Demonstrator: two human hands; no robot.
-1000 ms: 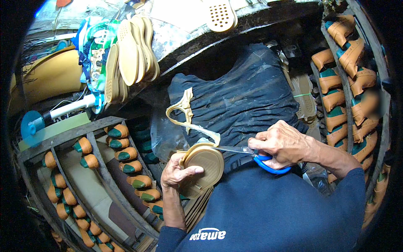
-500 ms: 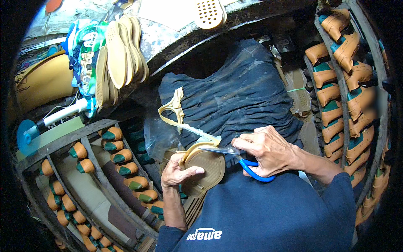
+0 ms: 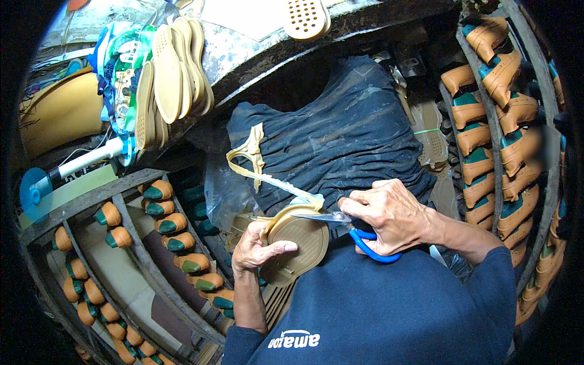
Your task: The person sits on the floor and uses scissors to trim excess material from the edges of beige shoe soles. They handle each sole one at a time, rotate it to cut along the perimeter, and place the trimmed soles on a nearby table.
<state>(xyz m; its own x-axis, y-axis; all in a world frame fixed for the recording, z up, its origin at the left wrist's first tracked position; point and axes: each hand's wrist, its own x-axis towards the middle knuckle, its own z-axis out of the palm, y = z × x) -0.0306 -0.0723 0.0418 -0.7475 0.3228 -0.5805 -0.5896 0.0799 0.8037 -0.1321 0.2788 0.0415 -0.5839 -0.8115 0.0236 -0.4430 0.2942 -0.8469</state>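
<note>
A tan shoe sole (image 3: 298, 246) is gripped at its left edge by my left hand (image 3: 255, 246), thumb lying over its face. My right hand (image 3: 389, 216) is closed around blue-handled scissors (image 3: 374, 246). Their metal blades point left and lie across the sole's upper edge. From that edge a thin pale trimmed strip (image 3: 274, 180) runs up and left, still joined near the blade tips. Its looped far end rests on the dark cloth (image 3: 340, 128) over my lap.
Wooden racks with orange-and-green shoe uppers on lasts stand at left (image 3: 131, 207) and right (image 3: 508, 140). Several tan soles (image 3: 176, 73) lean at the worktable's edge (image 3: 243, 79), upper left. A white tube with a blue disc (image 3: 38, 188) juts out at left. More soles (image 3: 433, 134) lie beyond the cloth.
The view has shifted slightly. Both hands keep their grips, and the scissors and sole hold nearly the same position against each other.
</note>
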